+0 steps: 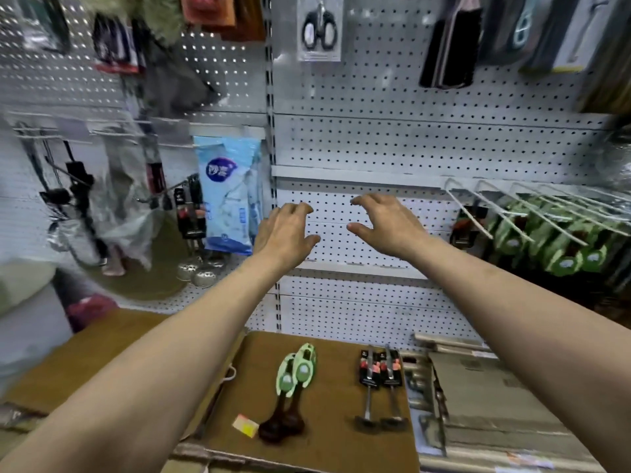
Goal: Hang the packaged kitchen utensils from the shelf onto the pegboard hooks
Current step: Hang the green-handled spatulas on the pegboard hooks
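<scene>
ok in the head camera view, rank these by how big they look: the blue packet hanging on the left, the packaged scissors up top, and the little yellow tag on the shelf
1. Blue packet
2. Packaged scissors
3. Yellow tag, smallest though nearest the camera.

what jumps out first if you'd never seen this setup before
Two bare arms stretch up the middle, the left hand and right hand empty with loosely curled fingers in front of a bare stretch of pegboard. Below them on the brown shelf lie two green-carded spoons and two black-carded utensils.
</scene>
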